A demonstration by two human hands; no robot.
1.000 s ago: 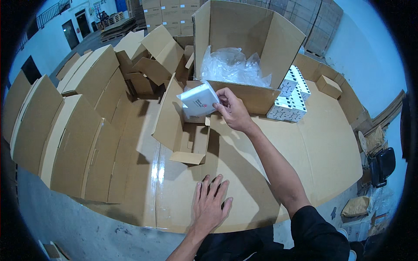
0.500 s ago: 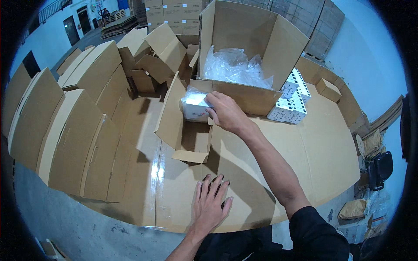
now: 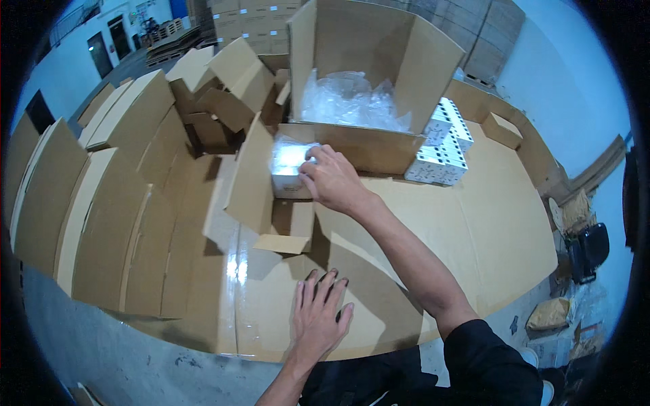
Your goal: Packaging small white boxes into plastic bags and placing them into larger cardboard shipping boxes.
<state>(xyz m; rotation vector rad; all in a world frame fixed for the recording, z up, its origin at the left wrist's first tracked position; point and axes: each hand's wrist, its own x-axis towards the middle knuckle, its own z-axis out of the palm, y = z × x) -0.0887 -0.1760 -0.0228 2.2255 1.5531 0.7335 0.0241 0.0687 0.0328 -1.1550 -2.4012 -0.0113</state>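
A small white box (image 3: 290, 177) with clear plastic over it sits at the far end of a narrow open carton (image 3: 245, 179). My right hand (image 3: 332, 177) reaches across the table and grips the box's right edge, its fingers bent over the top. The carton's near half shows bare cardboard inside, and its flaps stand out to the left and toward me. On the cardboard tabletop (image 3: 379, 291), in front of the carton, my left hand (image 3: 317, 318) lies flat with its fingers spread, holding nothing.
Behind the carton stands a large open box (image 3: 359, 152) with clear plastic bags (image 3: 352, 101) inside. Patterned white boxes (image 3: 440, 159) are stacked to its right, near a small brown box (image 3: 502, 130). Several folded cartons (image 3: 112, 223) line the left side. A black chair (image 3: 592, 247) is at the right.
The white box, in my right hand's grip, has come slightly toward me within the carton. My left hand stays flat on the table. The whole view has shifted a little.
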